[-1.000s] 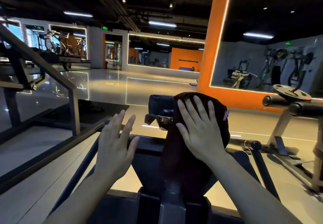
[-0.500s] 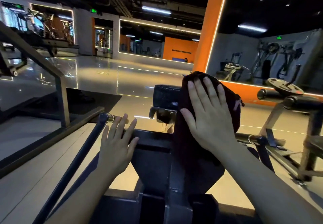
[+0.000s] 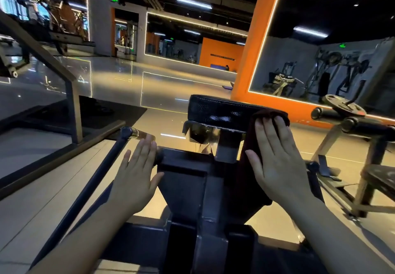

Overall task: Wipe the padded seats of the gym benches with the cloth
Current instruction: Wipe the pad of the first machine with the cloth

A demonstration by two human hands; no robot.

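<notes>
A black padded seat (image 3: 220,111) sits on a dark metal bench frame (image 3: 192,179) in the middle of the view. A dark maroon cloth (image 3: 245,152) hangs over the pad's right end and down its near side. My right hand (image 3: 277,162) lies flat on the cloth with straight fingers, pressing it against the pad's right edge. Left of the frame, my left hand (image 3: 136,173) is flat with fingers extended, its thumb next to the frame; whether it touches is unclear.
A black bar (image 3: 96,175) runs diagonally at the left, beside a slanted steel rack (image 3: 72,107). A weight plate (image 3: 342,107) rests on another machine at the right. An orange pillar (image 3: 250,60) and mirrors stand behind, with glossy floor between.
My right hand has slid the cloth from the middle of the pad to its right end, uncovering most of the black pad. The view has moved closer and my left hand shifted slightly forward.
</notes>
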